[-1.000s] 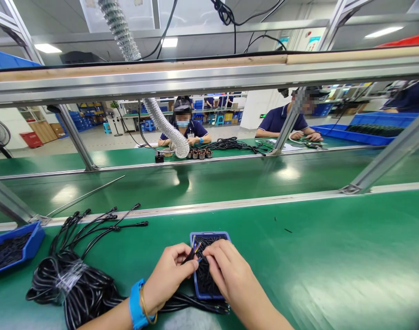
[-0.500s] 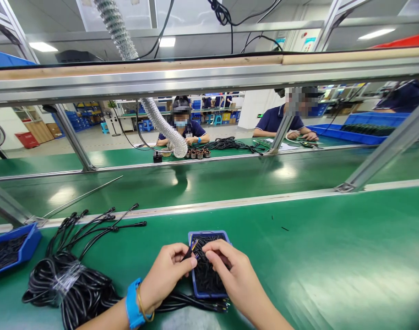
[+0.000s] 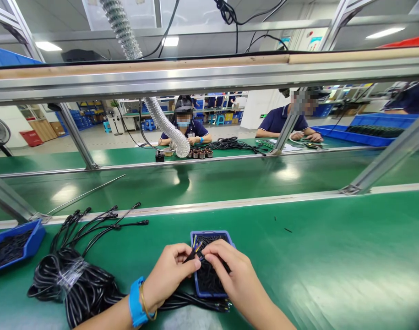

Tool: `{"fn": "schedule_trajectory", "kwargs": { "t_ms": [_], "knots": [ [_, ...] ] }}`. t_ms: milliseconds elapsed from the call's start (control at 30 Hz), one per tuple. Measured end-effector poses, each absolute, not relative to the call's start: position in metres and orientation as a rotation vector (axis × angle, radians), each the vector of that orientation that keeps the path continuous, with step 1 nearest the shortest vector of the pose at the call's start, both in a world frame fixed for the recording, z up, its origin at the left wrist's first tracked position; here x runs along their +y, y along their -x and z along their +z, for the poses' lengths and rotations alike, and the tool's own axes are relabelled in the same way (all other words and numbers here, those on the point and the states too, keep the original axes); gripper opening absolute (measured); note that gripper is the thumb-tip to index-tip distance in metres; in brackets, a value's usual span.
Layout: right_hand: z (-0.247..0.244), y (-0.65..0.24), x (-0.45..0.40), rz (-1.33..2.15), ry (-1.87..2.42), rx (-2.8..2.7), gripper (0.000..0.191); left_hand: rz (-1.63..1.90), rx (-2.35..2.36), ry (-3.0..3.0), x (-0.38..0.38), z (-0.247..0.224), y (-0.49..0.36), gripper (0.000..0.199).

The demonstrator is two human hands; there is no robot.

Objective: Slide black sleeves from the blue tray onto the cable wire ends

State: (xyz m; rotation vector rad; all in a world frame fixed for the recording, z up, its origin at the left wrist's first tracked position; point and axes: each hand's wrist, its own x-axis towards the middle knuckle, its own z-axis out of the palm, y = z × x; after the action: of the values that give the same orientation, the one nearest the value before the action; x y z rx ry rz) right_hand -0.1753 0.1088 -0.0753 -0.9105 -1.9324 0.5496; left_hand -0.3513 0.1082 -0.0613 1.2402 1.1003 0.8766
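My left hand [image 3: 173, 270] is closed on a black cable [image 3: 192, 255], whose thin coloured wires [image 3: 198, 246], blue and yellow among them, fan out past the fingertips. Thumb and forefinger pinched, my right hand [image 3: 231, 268] meets these wires from the other side; what sits in that pinch is too small to make out. Both hands are above a blue bin [image 3: 213, 233] full of short black tube pieces [image 3: 209, 277]. Below the left wrist, more black cables [image 3: 185, 300] run to the right, their stripped ends beside the bin.
A tied bundle of black cables [image 3: 72, 284] with connectors [image 3: 142, 222] lies at left, near another blue bin [image 3: 17, 247]. A metal rail [image 3: 182, 208] edges the bench. Across the belt, two co-workers [image 3: 185, 130] sit behind a flexible duct [image 3: 161, 121]. Small black scraps [image 3: 288, 230] lie to the right.
The view has shifted slightly, moving the scene a little to the right. The right fingertips have come closer to the coloured wires, which look more spread. My left hand keeps its hold on the cable.
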Motion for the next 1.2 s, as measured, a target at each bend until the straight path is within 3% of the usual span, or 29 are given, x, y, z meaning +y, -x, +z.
{"fn": "schedule_trajectory", "kwargs": {
  "t_ms": [233,467,700,900,1067,1200],
  "knots": [
    [-0.074,0.170,0.112,0.487,1.015,-2.092,0.016,0.870,1.140,-1.307,0.110,-0.065,0.352,0.019],
    [-0.062,0.161,0.116,0.748,1.052,-2.111,0.014,0.842,1.155,-1.390,0.110,-0.063,0.352,0.019],
    [-0.075,0.166,0.121,0.338,0.737,-2.045,0.016,0.860,1.149,-1.244,0.110,-0.061,0.353,0.026],
    [-0.071,0.171,0.119,0.615,0.951,-1.957,0.011,0.859,1.134,-1.201,0.109,-0.058,0.352,0.030],
    [-0.079,0.176,0.121,0.428,0.819,-1.978,0.014,0.870,1.131,-1.200,0.110,-0.062,0.351,0.030],
    [-0.083,0.178,0.121,0.557,0.851,-1.847,0.014,0.855,1.141,-1.236,0.109,-0.060,0.352,0.030]
  ]
}}
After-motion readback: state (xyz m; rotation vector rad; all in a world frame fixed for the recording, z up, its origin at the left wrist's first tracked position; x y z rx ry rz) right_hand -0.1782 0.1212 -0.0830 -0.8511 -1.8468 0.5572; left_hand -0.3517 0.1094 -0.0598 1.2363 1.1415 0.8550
